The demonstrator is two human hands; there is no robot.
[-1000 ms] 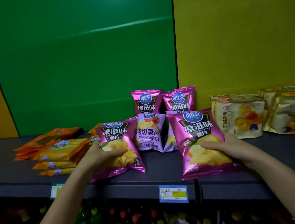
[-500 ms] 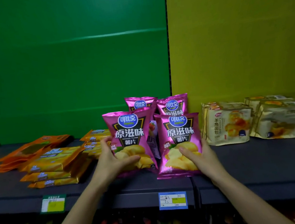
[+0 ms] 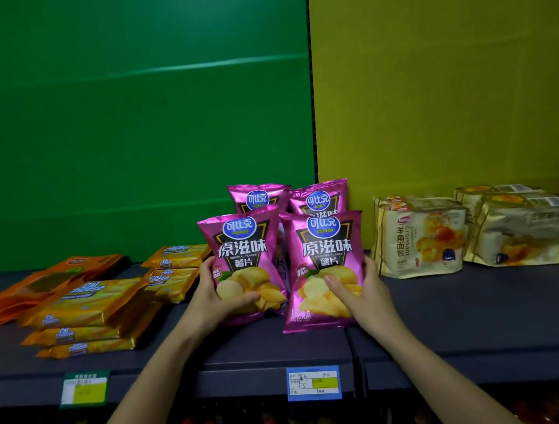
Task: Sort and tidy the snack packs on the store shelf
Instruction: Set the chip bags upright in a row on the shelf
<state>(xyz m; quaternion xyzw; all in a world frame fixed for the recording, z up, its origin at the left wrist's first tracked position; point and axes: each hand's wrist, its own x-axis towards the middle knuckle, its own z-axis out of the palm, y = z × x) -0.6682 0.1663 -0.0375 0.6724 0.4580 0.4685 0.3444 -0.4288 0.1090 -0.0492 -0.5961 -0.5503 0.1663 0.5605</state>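
Two pink chip bags stand upright side by side at the middle of the dark shelf [image 3: 462, 304]. My left hand [image 3: 216, 298] grips the left pink chip bag [image 3: 242, 248] at its lower left. My right hand [image 3: 361, 292] holds the right pink chip bag [image 3: 326, 255] at its lower right, its bottom edge resting on the shelf. Behind them two more pink chip bags [image 3: 320, 198] stand against the back wall. A paler bag between the front and back rows is almost hidden.
Stacks of yellow cheese cracker packs [image 3: 88, 304] and orange pouches [image 3: 52, 280] lie flat on the left. Gold croissant packs [image 3: 420, 237] sit on the right. Price tags [image 3: 313, 383] hang on the shelf's front edge, with bottles on the level below.
Both hands have brought the two front chip bags from leaning and apart to upright, close together in front of the back bags. The view has shifted slightly.
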